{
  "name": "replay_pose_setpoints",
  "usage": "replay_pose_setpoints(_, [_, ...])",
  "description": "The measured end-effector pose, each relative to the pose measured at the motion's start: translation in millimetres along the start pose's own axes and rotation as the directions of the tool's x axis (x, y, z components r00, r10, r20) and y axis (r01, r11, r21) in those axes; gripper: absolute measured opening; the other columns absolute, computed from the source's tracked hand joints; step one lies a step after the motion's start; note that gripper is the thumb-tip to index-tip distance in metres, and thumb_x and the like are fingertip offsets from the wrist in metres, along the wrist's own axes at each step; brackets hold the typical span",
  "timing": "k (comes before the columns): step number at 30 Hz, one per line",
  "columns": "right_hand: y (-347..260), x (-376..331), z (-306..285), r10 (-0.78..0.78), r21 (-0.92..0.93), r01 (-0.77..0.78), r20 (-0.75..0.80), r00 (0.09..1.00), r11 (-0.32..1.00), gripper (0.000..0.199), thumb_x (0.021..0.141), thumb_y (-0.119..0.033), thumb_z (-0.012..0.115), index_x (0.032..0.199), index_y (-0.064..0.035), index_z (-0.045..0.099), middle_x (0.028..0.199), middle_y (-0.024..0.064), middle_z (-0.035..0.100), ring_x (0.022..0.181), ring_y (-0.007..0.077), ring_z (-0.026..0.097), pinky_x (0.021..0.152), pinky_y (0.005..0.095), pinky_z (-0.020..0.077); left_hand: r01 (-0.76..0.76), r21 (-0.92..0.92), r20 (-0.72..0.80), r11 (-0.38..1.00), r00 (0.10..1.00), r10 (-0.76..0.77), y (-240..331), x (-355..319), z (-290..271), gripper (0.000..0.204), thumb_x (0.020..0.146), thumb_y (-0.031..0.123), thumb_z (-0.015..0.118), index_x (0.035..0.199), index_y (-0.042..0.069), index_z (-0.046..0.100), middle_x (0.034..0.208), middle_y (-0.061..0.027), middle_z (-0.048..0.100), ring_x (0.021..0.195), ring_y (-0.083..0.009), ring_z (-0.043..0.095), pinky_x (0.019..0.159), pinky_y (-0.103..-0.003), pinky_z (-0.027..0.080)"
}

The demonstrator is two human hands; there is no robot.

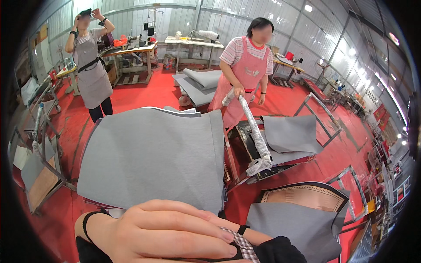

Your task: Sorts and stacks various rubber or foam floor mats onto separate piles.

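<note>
At the bottom edge, very close, my left hand [175, 228] lies across my right wrist. Its fingers are stretched out side by side and point right; its thumb is hidden. The fingertips rest against a strip of checked cloth [246, 246] next to my black right sleeve. My right hand [216, 219] is mostly covered by the left one, so its fingers do not show. Dark bands circle both wrists. Just beyond my hands stands a large stack of grey sheets [151, 160], its top sheet gently wavy.
A person in a pink apron [247, 65] grips a plastic-wrapped cart handle [252, 120]; that cart bears grey sheets [291, 133]. Another person in a grey apron [93, 74] raises both hands to the head. More sheets [294, 223] lie right. Sewing tables [193, 41] line the far wall.
</note>
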State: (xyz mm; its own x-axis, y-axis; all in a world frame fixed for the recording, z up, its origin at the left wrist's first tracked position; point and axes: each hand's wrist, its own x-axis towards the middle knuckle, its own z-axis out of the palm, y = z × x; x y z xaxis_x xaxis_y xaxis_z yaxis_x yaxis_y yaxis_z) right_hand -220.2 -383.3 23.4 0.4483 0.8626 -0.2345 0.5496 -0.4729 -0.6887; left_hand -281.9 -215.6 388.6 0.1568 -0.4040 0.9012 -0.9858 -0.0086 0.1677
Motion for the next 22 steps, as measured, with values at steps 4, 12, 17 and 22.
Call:
replay_pose_setpoints(4, [7.6,3.2,5.6,-0.021,0.016,0.021,-0.002,1.000,1.000,0.030,0.088,-0.030,0.046,0.104,-0.0084,0.059,0.095,0.0151,0.058,0.091,0.0331,0.057,0.077,0.0406,0.0457,0.184,-0.081,0.253,0.980,0.954,-0.158,5.4,-16.6,-17.9,0.027,0.085,0.010,0.045,0.100,-0.007,0.058,0.106,-0.0182,0.059,0.098,-0.0322,0.058,0.084,-0.035,0.049])
replay_pose_setpoints(12, [6.0,8.6,0.6,-0.077,0.020,0.077,0.016,0.997,0.997,0.029,0.088,-0.029,0.045,0.103,-0.0078,0.059,0.094,0.0152,0.058,0.090,0.0334,0.056,0.077,0.0404,0.0457,-0.211,0.120,-0.359,0.970,0.902,0.240,-35.6,-6.3,43.3,0.027,0.067,0.008,0.067,0.094,0.001,0.064,0.088,-0.0096,0.063,0.079,-0.0224,0.060,0.071,-0.033,0.047])
replay_pose_setpoints(17, [7.4,9.5,-0.4,-0.031,0.003,0.031,0.043,0.999,1.000,0.028,0.088,-0.028,0.046,0.103,-0.0073,0.059,0.093,0.0152,0.058,0.091,0.0328,0.056,0.077,0.0400,0.0458,-0.002,0.046,0.076,0.999,0.997,-0.002,-5.6,-9.2,-6.0,0.027,0.067,0.007,0.067,0.094,0.001,0.064,0.089,-0.0097,0.063,0.080,-0.0231,0.060,0.071,-0.033,0.047])
replay_pose_setpoints(22, [10.9,18.7,8.2,-0.034,0.037,0.030,0.095,0.995,0.999,0.029,0.088,-0.028,0.046,0.103,-0.0079,0.059,0.095,0.0157,0.058,0.092,0.0328,0.056,0.078,0.0399,0.0457,0.258,0.034,0.087,0.966,0.962,-0.260,13.2,-9.3,-14.5,0.026,0.070,0.005,0.066,0.095,0.002,0.065,0.090,-0.0100,0.063,0.082,-0.0243,0.061,0.073,-0.034,0.047])
